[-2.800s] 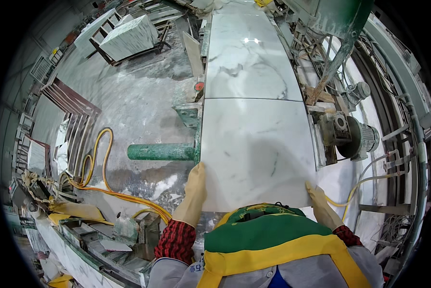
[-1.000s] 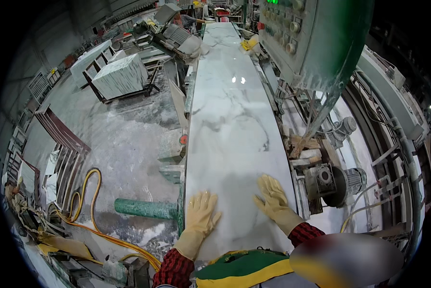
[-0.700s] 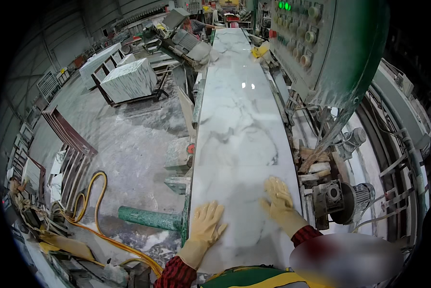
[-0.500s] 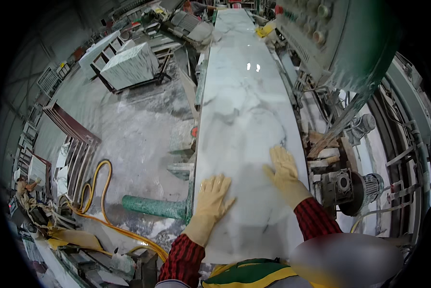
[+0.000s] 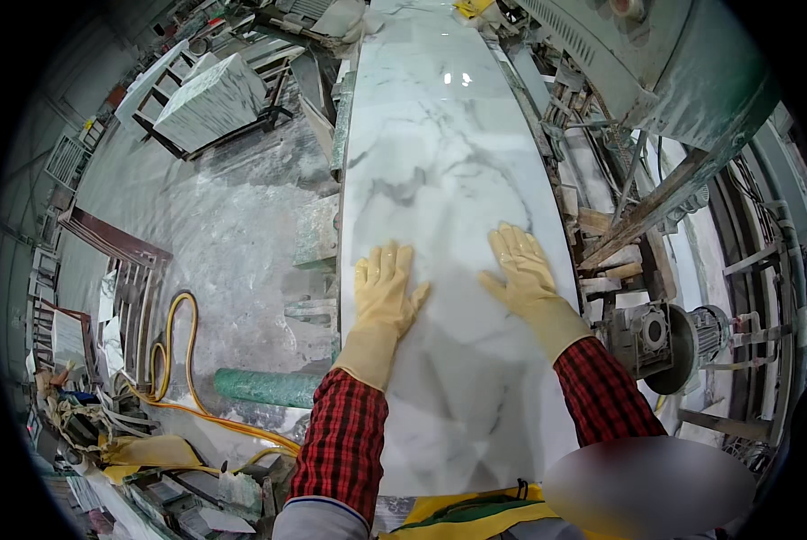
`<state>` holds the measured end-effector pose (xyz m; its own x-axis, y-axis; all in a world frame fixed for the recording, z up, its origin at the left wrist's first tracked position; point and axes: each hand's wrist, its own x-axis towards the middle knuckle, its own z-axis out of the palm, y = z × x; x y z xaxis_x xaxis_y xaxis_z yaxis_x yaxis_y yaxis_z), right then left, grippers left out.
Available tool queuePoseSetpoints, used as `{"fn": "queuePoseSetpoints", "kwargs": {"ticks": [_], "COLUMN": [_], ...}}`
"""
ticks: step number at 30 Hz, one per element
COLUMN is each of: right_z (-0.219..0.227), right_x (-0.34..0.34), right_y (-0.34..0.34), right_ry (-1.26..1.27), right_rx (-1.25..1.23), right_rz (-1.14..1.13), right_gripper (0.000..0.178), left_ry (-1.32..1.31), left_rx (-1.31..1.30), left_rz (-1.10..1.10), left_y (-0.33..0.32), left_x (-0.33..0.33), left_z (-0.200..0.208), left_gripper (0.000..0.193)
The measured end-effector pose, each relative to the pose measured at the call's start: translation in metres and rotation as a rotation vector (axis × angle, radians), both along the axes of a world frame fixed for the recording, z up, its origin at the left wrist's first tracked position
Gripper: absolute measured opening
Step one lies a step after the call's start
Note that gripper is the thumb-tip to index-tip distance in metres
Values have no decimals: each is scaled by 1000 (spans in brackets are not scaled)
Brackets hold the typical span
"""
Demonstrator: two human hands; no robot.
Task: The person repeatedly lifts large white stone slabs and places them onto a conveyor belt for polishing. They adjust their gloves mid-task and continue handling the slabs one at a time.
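A long white stone slab (image 5: 448,369) with grey veins and a glossy, wet-looking face runs away from me. My left hand (image 5: 384,286), in a pale yellow rubber glove, lies flat near the slab's left edge with its fingers stretched out. On the right side my right hand (image 5: 522,270), gloved alike, rests palm down, fingers forward and thumb spread. Neither hand holds anything. Both forearms wear red and black checked sleeves.
Left of the slab are a green roller (image 5: 267,387), a yellow hose (image 5: 194,360) on the floor, and a rack of stone pieces (image 5: 213,103). On the right stand a motor (image 5: 705,335) and a green-grey control cabinet (image 5: 682,90) overhanging the machine's side.
Both hands have moved forward along the slab, further from my body, and stay flat. The whole view has shifted, with the far end of the slab now cut off at the top.
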<state>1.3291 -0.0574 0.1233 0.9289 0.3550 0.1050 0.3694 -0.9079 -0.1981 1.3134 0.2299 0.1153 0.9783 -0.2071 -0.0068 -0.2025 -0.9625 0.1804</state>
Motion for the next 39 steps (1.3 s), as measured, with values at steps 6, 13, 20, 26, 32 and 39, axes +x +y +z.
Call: {"fn": "queuePoseSetpoints", "kwargs": {"ticks": [6, 13, 20, 26, 32, 39], "right_z": [-3, -12, -21, -30, -47, -31], "right_x": [15, 34, 39, 28, -63, -225], "right_y": [-1, -11, -9, 7, 53, 144], "right_ry": [-32, -24, 47, 75, 63, 148], "right_rx": [37, 80, 8, -9, -91, 304], "right_rz": [26, 58, 26, -92, 109, 660], "right_gripper": [82, 81, 85, 84, 80, 70], "left_ry": [-2, 28, 24, 58, 2, 132], "left_rx": [-23, -37, 16, -570, -1729, -1901], "left_rz": [26, -34, 269, 1181, 1279, 1244], "left_y": [-5, -16, 13, 8, 6, 23], "left_x": [-3, -159, -347, -393, -386, -383], "left_z": [4, 18, 15, 17, -16, -11], "left_gripper": [75, 73, 76, 74, 52, 47]}}
